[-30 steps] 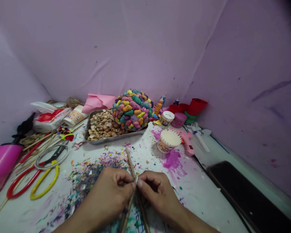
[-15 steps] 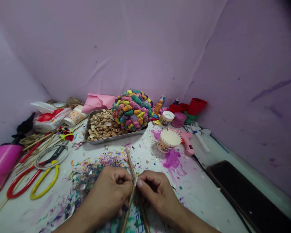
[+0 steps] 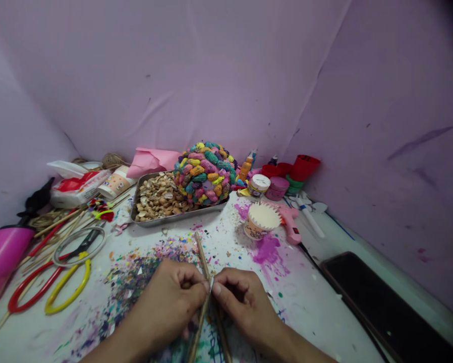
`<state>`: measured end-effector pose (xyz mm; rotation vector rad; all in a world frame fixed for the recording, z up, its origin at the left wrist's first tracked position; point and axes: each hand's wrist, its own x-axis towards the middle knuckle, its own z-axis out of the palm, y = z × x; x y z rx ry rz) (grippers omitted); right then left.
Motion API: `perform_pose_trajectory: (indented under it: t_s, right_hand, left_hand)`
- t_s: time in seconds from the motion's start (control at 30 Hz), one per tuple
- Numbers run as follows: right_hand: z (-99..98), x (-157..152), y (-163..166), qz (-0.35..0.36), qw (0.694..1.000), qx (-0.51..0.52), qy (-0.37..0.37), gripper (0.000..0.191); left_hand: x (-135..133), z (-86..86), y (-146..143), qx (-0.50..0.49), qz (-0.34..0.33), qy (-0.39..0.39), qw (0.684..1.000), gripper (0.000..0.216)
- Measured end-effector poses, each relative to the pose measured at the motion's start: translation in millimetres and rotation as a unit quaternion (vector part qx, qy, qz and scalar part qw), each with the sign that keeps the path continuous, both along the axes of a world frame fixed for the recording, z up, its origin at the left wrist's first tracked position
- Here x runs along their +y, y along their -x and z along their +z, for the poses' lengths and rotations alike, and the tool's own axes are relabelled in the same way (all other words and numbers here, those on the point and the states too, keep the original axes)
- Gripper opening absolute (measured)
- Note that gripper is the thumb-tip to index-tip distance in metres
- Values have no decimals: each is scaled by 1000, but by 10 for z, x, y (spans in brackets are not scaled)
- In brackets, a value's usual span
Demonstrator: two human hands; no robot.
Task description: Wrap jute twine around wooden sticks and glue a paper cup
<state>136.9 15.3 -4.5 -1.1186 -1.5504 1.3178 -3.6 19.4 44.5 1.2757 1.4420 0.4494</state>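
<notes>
Two thin brown sticks, one long stick (image 3: 201,252) and a second stick (image 3: 222,335), meet at a narrow angle in front of me, low over the paint-specked table. My left hand (image 3: 169,302) is closed in a pinch on the sticks at their meeting point. Opposite it, my right hand (image 3: 247,305) pinches with thumb and forefinger at the same spot. A small white strip (image 3: 212,282) shows between the two sets of fingertips, at the joint. Its full shape is hidden by my fingers, and I cannot tell whether it is tape or string.
Beyond my hands stands a metal tray (image 3: 181,216) of shells with a colourful ball (image 3: 206,174). A zigzag-edged paper cup (image 3: 262,222), pink glue gun (image 3: 291,229) and phone (image 3: 381,302) lie rightward. Red-yellow scissors (image 3: 67,287), a metal ring (image 3: 62,247) and sticks lie leftward.
Both hands hold nearly the same pose at the joint of the sticks. The view has shifted slightly; nothing was taken up or let go.
</notes>
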Motion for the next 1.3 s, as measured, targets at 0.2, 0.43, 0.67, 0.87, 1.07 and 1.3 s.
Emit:
perform_pose_trajectory:
  t_s: [0.2, 0.43, 0.67, 0.87, 1.07, 1.3]
  right_hand:
    - [22, -4, -4, -7, 1000, -17, -18, 23]
    - [28, -10, 19, -51, 998, -40, -17, 20]
    - [26, -30, 53, -62, 997, -35, 17, 22]
    - [11, -28, 60, -60, 997, -33, 32, 19]
    - [47, -11, 83, -72, 995, -29, 66, 9]
    - [79, 10, 78, -65, 993, -38, 86, 6]
  left_hand:
    - [-14, -22, -26, 19, 22, -31, 999, 14]
    - [-19, 7, -52, 61, 23, -66, 996, 15]
    - [-22, 37, -52, 107, 20, -77, 991, 16]
    - [-45, 27, -67, 151, 9, -106, 983, 14]
    - [-75, -30, -77, 137, 5, -115, 984, 14]
    - [-28, -33, -66, 63, 20, -66, 996, 15]
